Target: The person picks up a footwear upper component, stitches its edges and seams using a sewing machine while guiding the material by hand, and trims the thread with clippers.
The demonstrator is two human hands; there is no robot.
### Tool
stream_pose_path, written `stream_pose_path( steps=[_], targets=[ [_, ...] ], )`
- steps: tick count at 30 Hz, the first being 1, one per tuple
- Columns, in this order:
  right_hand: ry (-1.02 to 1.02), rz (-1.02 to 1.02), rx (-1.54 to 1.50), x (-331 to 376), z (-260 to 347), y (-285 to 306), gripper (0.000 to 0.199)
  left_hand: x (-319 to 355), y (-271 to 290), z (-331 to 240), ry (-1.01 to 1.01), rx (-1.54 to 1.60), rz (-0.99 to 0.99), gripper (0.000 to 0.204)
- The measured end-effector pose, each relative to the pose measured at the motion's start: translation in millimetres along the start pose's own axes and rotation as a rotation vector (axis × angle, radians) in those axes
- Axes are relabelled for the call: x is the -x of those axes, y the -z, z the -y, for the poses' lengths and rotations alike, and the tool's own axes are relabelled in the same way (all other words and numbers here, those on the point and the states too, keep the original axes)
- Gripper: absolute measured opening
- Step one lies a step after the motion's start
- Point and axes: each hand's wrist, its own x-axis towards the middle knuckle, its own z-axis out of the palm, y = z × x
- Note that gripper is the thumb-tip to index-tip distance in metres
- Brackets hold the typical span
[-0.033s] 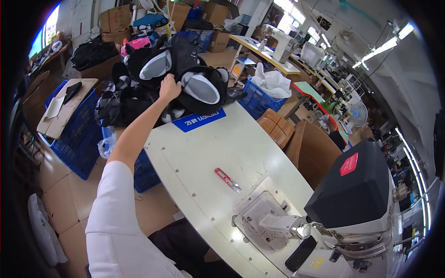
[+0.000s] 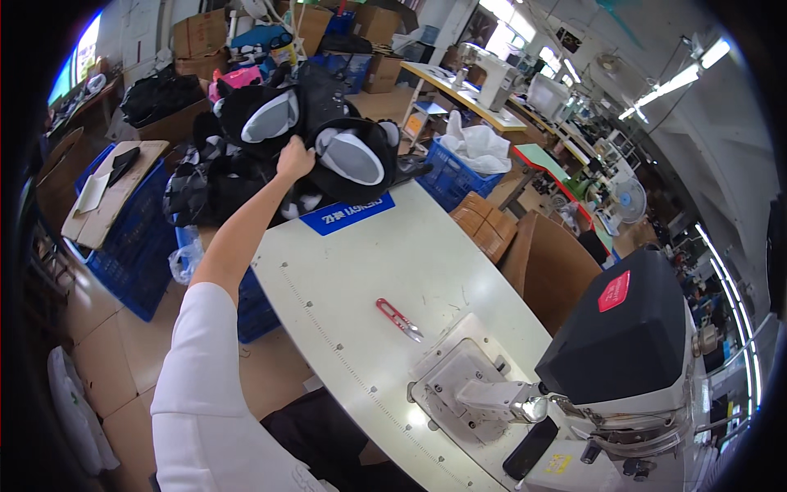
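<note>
Stretched out over the far end of the table, my left hand (image 2: pixel 295 158) has its fingers curled on the edge of a black plush piece (image 2: pixel 354 160) with a grey-and-white oval patch. A similar black piece (image 2: pixel 270 119) lies just left of it, on a heap of black and grey plush goods (image 2: pixel 221 184). The fingertips are partly hidden against the dark fabric. Red-handled thread snips (image 2: pixel 399 320) lie on the pale sewing table (image 2: pixel 352 279), away from my hand. My right hand is out of view.
At the right stands a sewing machine (image 2: pixel 615 328) with a dark phone-like slab (image 2: pixel 531 448) beside its base. Open cardboard box (image 2: pixel 545 262) and blue crate (image 2: pixel 463 176) border the table's right side. Another blue crate (image 2: pixel 131 262), topped with cardboard, stands left.
The whole picture has shifted very slightly. My left hand stays at the same black plush piece.
</note>
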Motion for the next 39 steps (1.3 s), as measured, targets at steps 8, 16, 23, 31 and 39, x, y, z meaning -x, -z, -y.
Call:
stream_pose_path(
  steps=[8, 16, 23, 31, 39],
  targets=[
    [0.005, 0.057, -0.023, 4, 25, 0, 0.028, -9, -5, 25, 0.151, 0.280, 0.022, 0.023],
    [-0.147, 0.251, -0.549, 28, 106, -26, 0.038, 34, 97, -6, 0.247, 0.768, 0.315, 0.024],
    [-0.510, 0.883, -1.282, 48, 199, -28, 0.026, 152, 138, 20, -0.081, 0.975, 0.247, 0.019],
    [-1.021, 1.851, -1.399, 80, 274, -56, 0.033, 351, 145, -31, -0.387, 0.648, 0.492, 0.062],
    [-1.139, 1.541, -1.519, 90, 216, -26, 0.037, 358, 161, -86, -0.302, 0.666, 1.066, 0.080]
  ],
)
